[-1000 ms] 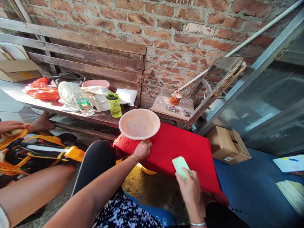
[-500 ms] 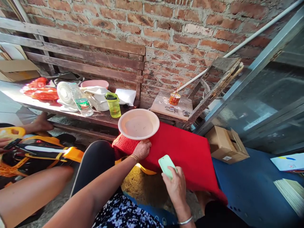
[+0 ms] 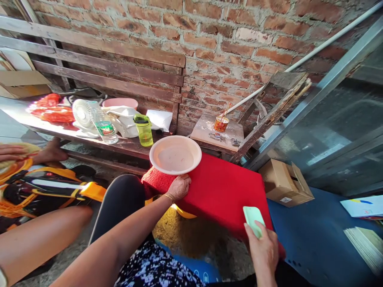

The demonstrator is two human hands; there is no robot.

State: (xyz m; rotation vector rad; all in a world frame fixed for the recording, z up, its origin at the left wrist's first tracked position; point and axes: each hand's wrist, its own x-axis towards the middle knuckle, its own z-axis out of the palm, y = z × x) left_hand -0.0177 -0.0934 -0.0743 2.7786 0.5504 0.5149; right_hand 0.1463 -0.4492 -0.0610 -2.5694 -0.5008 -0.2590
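Note:
A red cloth is spread over a low surface in front of me. My left hand is closed at its front edge, knuckles up, with the cloth gathered under the fingers; the fingertips are hidden. Just behind that hand a pale pink basin rests on the cloth. My right hand grips a flat, light green object with rounded corners, held at the cloth's right end. The underside of this object is out of sight, and I cannot tell its kind.
A wooden bench holds a green bottle, a water bottle and a small fan. Padlocks and a cup sit on a chair. Right stands a cardboard box. Another person's hand is at left.
My right hand has moved right across the red cloth with the light green object. My left hand and the basin stay in place. The other person's hand at left has shifted.

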